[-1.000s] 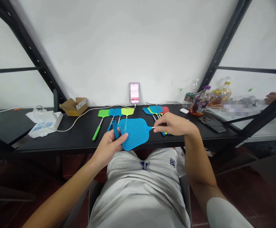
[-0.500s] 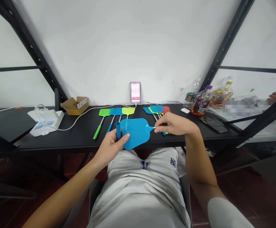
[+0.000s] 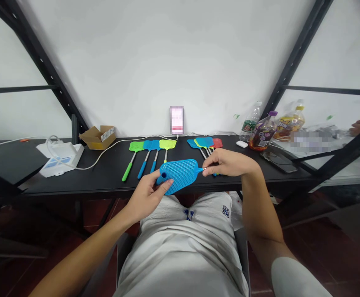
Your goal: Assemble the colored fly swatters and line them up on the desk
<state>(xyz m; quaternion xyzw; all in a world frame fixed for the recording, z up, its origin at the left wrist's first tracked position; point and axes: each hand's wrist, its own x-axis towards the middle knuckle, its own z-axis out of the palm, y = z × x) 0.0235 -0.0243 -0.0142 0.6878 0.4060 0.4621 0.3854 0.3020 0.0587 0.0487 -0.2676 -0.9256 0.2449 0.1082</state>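
A blue fly swatter head (image 3: 181,174) is held over the front edge of the black table (image 3: 105,177). My left hand (image 3: 145,196) grips its left edge together with a short blue tube-like handle (image 3: 161,178). My right hand (image 3: 229,162) pinches the thin metal rod at the head's neck. Behind lie a row of swatters, green, blue, blue and yellow-green (image 3: 150,154). A second heap of swatters, blue, yellow and red (image 3: 206,144), lies by my right hand.
A phone (image 3: 176,120) leans on the wall with a white cable. A cardboard box (image 3: 98,137) and a white device (image 3: 60,156) sit at left. Bottles (image 3: 262,133), an earbud case (image 3: 241,144) and a dark phone (image 3: 277,160) sit at right. Another person's hand (image 3: 357,127) shows far right.
The swatter head has tilted flatter and moved slightly right. The blue handle in my left hand has swung from upright to pointing towards me. My right hand has closed in on the neck.
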